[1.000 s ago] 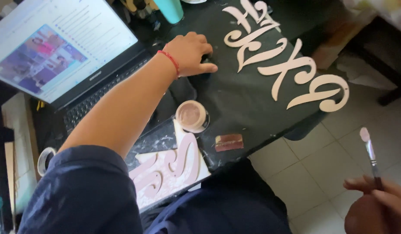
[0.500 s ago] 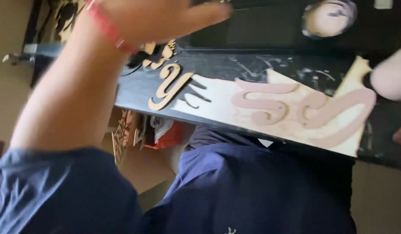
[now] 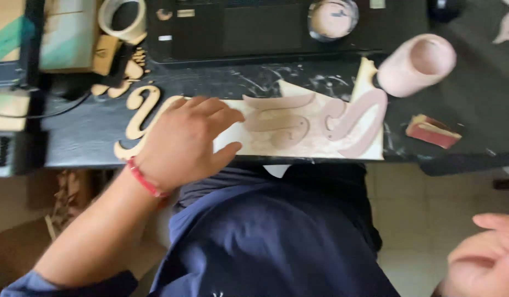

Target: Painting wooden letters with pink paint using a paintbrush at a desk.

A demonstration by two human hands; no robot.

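Head view: your left hand (image 3: 184,144) lies flat, fingers (image 3: 213,113) spread, gripping nothing, on the left end of the pale sheet (image 3: 320,148) at the counter's (image 3: 84,143) near edge, touching a wooden letter (image 3: 139,113). Your right hand (image 3: 483,261) hovers off the counter, loosely open and holding nothing.

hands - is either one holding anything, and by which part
Nothing is gripped. The left hand rests flat on the paper sheet at its left end; the right hand looks empty.
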